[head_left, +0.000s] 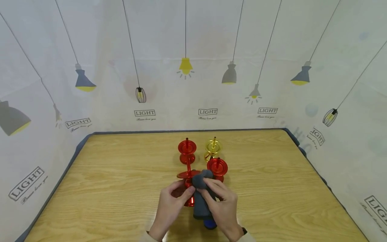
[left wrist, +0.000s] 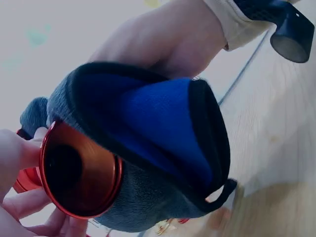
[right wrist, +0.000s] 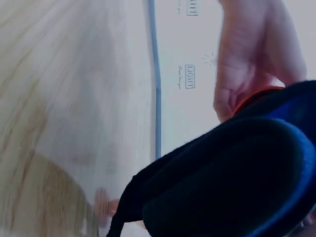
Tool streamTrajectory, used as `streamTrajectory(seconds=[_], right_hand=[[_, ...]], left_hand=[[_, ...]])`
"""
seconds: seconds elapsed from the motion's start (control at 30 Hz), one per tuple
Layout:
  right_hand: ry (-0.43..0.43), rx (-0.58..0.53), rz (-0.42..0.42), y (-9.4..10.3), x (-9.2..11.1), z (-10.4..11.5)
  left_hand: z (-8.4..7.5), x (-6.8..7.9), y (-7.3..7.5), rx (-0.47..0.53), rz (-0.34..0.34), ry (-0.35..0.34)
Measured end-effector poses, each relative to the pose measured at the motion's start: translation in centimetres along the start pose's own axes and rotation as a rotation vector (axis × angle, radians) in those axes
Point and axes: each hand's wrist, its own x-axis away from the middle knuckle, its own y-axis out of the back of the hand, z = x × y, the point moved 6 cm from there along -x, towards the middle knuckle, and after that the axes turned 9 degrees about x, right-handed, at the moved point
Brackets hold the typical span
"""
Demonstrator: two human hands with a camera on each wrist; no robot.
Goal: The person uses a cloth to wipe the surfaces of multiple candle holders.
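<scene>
A red metal candlestick (head_left: pixel 189 174) with a dish and a central spike is held above the table by my left hand (head_left: pixel 173 201), thumb and fingers around its stem. Its hollow base (left wrist: pixel 101 168) faces the left wrist camera. My right hand (head_left: pixel 223 204) pinches a grey-blue cloth (head_left: pixel 201 205) against the candlestick's right side, just under the dish. In the left wrist view the cloth's bright blue underside (left wrist: pixel 153 111) and dark edging hang in a loose fold. The cloth hides most of the candlestick in the right wrist view.
Beyond my hands two more red candlesticks stand upright, one at the back (head_left: pixel 187 148) and one to the right (head_left: pixel 217 166). Beside the back one is a gold candlestick (head_left: pixel 213 148). A wood-grain table (head_left: pixel 115 181) lies beneath, enclosed by a white lamp-printed curtain (head_left: pixel 169 84).
</scene>
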Motion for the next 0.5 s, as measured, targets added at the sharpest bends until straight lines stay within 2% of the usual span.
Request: streamTrajectory(seconds=[0.2, 0.33, 0.43, 0.5], right_hand=[[-0.233, -0.189, 0.085, -0.2, -0.3, -1.4], [-0.395, -0.279, 0.107, -0.4, -0.2, -2.5], [-0.461, -0.301, 0.12, -0.6, 0.0, -3.0], [-0.463, -0.295, 0.121, -0.6, 0.1, -3.0]], left_hand=[[0.4, 0.0, 0.5, 0.105, -0.03, 0.077], [0.7, 0.1, 0.6, 0.173, -0.008, 0.147], [1.0, 0.2, 0.7, 0.196, 0.0, 0.202], [1.0, 0.3, 0.8, 0.179, -0.008, 0.208]])
